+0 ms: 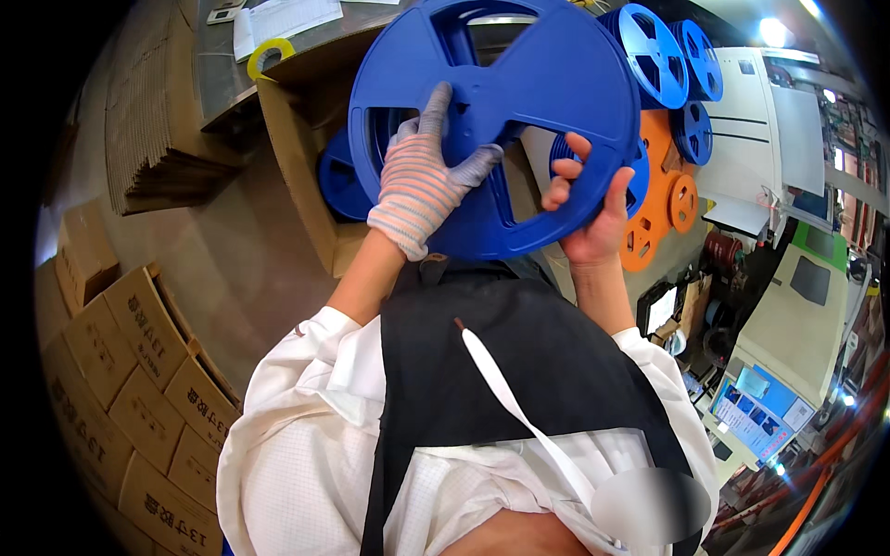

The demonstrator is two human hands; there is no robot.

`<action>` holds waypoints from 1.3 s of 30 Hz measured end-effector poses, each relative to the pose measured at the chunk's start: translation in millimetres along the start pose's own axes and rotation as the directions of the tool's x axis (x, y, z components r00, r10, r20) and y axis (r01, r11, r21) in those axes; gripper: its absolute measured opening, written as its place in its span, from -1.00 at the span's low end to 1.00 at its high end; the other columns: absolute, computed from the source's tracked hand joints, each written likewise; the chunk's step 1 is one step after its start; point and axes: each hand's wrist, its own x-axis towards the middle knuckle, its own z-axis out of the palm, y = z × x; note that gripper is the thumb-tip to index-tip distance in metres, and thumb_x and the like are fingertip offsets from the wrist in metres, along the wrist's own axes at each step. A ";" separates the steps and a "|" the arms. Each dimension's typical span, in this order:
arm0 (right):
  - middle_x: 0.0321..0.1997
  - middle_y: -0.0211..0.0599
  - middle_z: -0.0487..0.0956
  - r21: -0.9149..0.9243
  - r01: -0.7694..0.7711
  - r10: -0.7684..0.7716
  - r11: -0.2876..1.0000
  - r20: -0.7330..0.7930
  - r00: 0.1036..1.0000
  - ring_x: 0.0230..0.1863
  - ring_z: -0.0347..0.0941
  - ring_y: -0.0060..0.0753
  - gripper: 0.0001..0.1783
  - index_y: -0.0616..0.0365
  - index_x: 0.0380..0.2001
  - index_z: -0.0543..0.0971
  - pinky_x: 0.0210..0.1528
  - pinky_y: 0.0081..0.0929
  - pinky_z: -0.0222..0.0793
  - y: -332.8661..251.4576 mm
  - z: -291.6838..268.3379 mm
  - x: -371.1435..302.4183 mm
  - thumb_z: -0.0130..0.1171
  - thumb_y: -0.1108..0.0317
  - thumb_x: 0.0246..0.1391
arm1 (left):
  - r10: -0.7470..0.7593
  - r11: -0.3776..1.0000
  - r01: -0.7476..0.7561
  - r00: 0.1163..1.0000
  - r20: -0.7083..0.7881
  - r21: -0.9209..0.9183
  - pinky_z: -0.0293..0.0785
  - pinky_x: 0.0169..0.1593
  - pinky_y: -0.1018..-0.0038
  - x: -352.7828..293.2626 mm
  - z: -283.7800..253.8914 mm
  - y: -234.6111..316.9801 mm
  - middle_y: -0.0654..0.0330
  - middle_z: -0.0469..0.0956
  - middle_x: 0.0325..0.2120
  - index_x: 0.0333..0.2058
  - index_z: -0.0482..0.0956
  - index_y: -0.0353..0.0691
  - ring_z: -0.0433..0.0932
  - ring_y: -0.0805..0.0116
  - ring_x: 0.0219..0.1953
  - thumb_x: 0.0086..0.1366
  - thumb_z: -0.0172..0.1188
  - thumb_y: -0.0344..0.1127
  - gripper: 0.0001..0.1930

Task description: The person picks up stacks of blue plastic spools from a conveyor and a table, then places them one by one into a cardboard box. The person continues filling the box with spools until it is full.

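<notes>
A large blue plastic reel is held up in front of me, tilted, with wedge-shaped cutouts around its hub. My left hand, in a striped knit glove with grey fingertips, grips it near the hub, its index finger and thumb spread over the face. Bare and at the right rim, my right hand has its fingers through a cutout and its thumb on the outer side. Behind the reel stands an open cardboard carton, with another blue reel partly visible inside.
Several blue reels and orange reels are stacked at the far right. A yellow tape roll and papers lie on the metal table. Flattened cartons and stacked boxes stand left; a machine is at right.
</notes>
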 end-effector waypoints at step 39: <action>0.08 -0.31 0.41 0.174 0.270 -0.235 0.947 -0.198 0.952 -0.36 0.38 -0.60 -0.43 0.16 0.00 0.40 -0.51 -0.76 0.35 -62.9 11.9 -34.5 0.20 0.00 0.05 | -0.145 -0.296 0.236 0.947 0.287 -0.926 0.21 0.24 0.20 -43.4 -69.1 -183.1 0.00 0.31 0.09 0.23 0.11 -0.21 0.35 0.15 0.12 0.22 0.14 -0.06 -0.31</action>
